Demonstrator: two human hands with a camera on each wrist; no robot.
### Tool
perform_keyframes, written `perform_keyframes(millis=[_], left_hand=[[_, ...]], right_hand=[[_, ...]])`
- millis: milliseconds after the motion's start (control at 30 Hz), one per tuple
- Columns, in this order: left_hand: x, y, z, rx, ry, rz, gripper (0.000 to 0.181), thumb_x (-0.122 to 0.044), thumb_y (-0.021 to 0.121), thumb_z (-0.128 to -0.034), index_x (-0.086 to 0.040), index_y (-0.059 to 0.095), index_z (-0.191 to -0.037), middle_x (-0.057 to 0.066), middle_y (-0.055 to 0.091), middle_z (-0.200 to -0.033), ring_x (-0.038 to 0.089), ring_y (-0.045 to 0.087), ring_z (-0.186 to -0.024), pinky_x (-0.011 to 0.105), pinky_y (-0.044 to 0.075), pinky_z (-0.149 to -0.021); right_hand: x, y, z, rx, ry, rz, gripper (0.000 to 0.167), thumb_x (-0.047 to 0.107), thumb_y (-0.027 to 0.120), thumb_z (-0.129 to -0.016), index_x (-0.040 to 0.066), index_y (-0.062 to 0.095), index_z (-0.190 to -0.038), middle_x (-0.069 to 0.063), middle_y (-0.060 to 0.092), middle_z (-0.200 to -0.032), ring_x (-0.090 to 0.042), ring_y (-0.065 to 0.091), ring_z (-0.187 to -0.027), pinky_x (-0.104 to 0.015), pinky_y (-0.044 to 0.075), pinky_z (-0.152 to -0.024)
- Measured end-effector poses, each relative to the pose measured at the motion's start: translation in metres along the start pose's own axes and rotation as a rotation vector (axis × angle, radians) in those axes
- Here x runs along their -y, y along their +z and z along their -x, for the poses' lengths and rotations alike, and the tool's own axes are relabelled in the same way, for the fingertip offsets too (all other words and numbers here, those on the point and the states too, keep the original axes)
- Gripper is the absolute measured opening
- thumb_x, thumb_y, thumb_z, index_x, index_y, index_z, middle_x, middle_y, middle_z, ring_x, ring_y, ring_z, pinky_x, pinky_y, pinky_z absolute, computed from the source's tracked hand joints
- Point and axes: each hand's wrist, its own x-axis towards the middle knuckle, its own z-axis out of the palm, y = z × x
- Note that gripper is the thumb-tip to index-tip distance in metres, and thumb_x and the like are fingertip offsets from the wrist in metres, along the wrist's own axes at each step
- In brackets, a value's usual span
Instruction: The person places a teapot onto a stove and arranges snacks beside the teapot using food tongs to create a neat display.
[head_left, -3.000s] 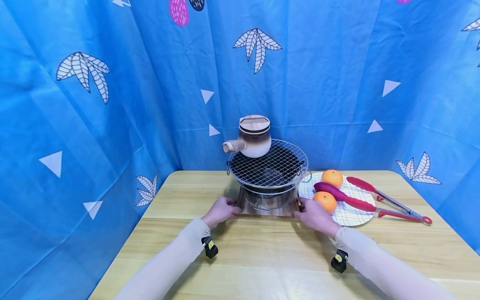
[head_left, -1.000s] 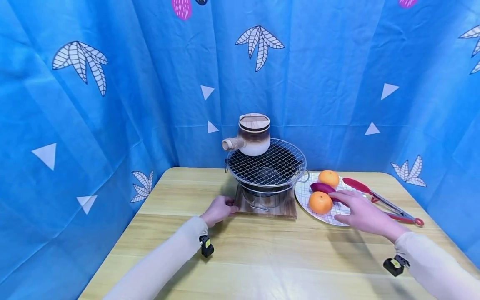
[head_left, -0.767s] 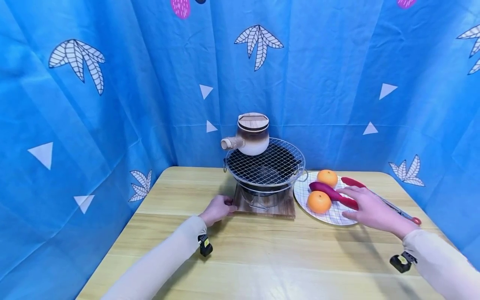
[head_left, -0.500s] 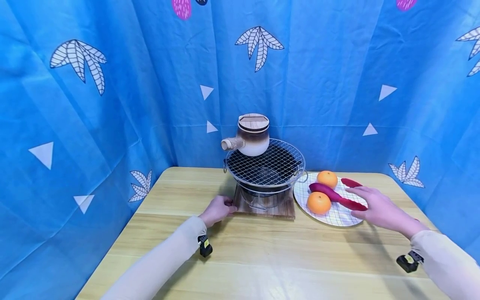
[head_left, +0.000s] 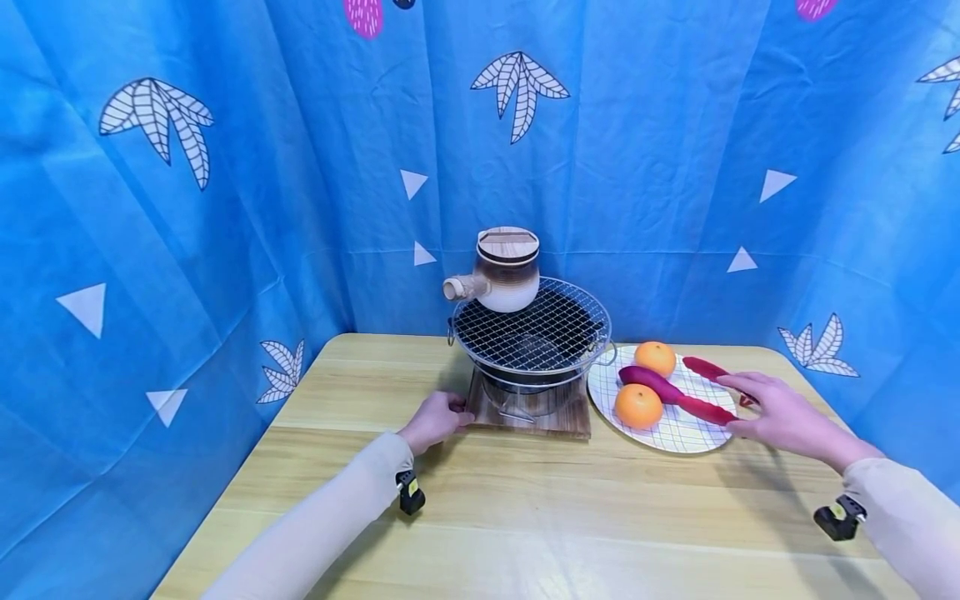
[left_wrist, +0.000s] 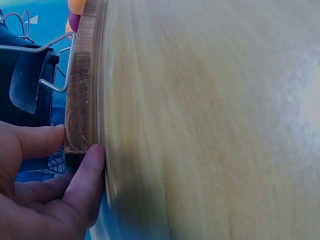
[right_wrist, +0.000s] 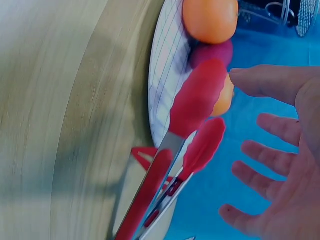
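The left hand (head_left: 437,423) pinches the near left corner of a square brown wooden board (head_left: 573,417), thumb on top and a finger at its lower edge. On that board stands a round black grill with a silver wire mesh (head_left: 551,342); a brown-and-cream ceramic pot with a wooden lid (head_left: 510,287) rests at the mesh's far left.

The right hand (head_left: 791,417) is spread beside a pair of red-tipped metal tongs (head_left: 707,410), fingers extended; whether it touches them I cannot tell. The tongs lie with their tips parted over the right side of a round white checked plate (head_left: 675,437), right of the board. The plate holds a near orange fruit (head_left: 638,406), a far orange fruit (head_left: 655,359) and, between them, a long purple eggplant (head_left: 647,381).
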Motion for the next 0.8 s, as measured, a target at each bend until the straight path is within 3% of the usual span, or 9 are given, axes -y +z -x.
perform_keyframes(millis=[600,800], left_hand=[[-0.001,0.001,0.001,-0.001,0.008,-0.021,0.04,-0.004,0.07,-0.0908,0.012,0.058,-0.126,0.018,0.064,-0.106,0.024,0.068,-0.09,0.037,0.06,-0.083],[0.0,0.0,0.001,-0.024,0.021,-0.076,0.035,-0.008,0.071,-0.0899,0.009,0.063,-0.12,0.015,0.065,-0.101,0.022,0.065,-0.086,0.035,0.057,-0.077]], right_hand=[[-0.052,0.009,0.002,0.039,0.034,0.021,0.083,0.032,0.087,-0.076,-0.006,0.052,-0.139,-0.039,0.047,-0.136,-0.06,0.046,-0.119,-0.077,0.04,-0.091],[-0.059,0.01,0.0,0.058,0.055,0.025,0.083,0.034,0.087,-0.075,-0.007,0.052,-0.138,-0.043,0.045,-0.135,-0.062,0.045,-0.118,-0.077,0.04,-0.09]])
